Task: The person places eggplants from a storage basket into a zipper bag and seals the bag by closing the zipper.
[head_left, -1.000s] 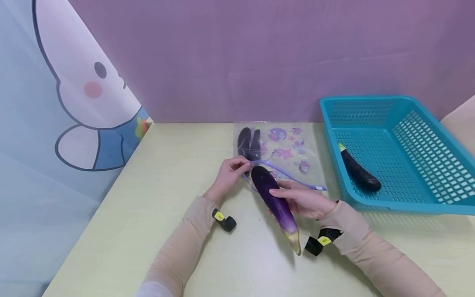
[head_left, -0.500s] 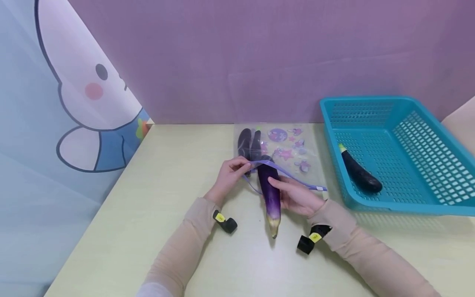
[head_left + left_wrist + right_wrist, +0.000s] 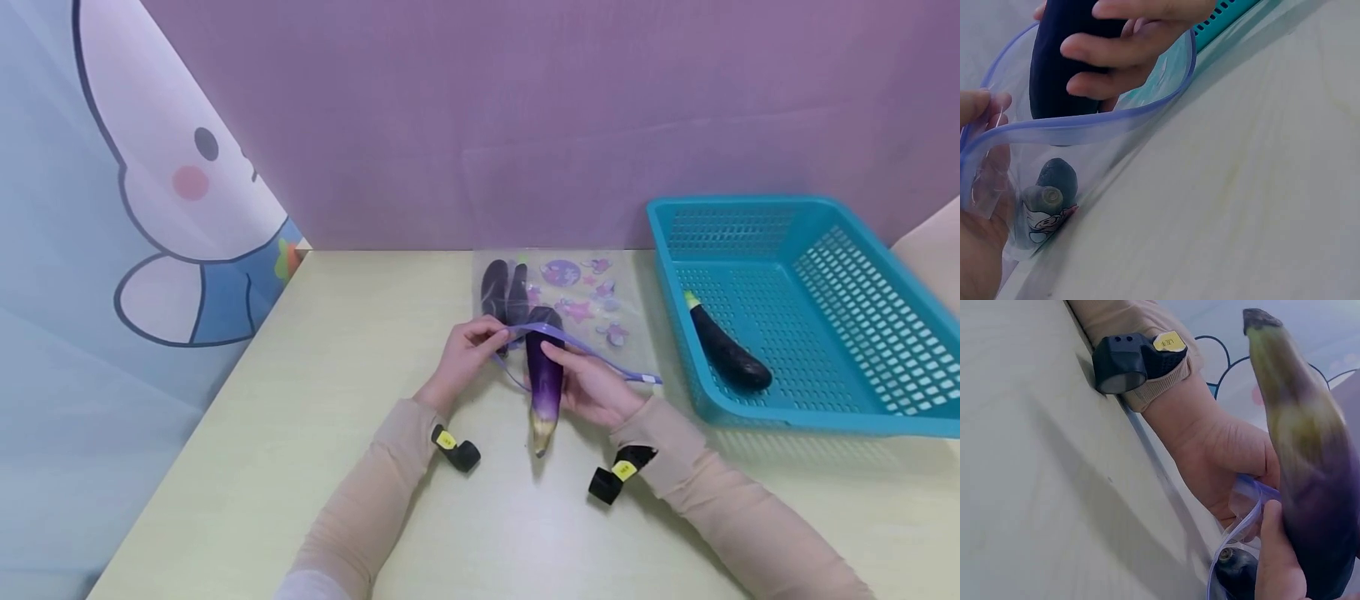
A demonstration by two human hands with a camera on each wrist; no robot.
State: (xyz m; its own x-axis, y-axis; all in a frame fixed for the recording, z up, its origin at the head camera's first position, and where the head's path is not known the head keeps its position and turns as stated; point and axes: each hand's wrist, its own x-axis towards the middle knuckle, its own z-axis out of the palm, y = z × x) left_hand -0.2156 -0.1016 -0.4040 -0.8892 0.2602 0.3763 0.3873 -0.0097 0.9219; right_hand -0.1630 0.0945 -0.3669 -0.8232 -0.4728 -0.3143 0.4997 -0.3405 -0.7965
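My right hand [image 3: 600, 387] grips a large purple eggplant [image 3: 545, 375], its pale stem end toward me. The dark blunt end is inside the mouth of a clear zip bag [image 3: 626, 292] with purple edging and printed pink and purple pictures. At the left corner of that mouth, my left hand [image 3: 467, 354] pinches the rim, which stands apart in the left wrist view. Two dark eggplants [image 3: 504, 292] lie side by side within the bag's left part; their ends [image 3: 1054, 184] show through the plastic in the left wrist view.
A teal perforated basket [image 3: 795, 417] stands on the right, with one dark eggplant [image 3: 723, 346] lying against its left side. Behind the pale table [image 3: 345, 308] rises a purple backdrop [image 3: 465, 125]. A blue cloth [image 3: 60, 375] with a cartoon rabbit hangs on the left.
The right hand has swung the large eggplant upright in view and moved it forward, so its blunt end has passed under the bag's rim. The left hand has stayed in place.
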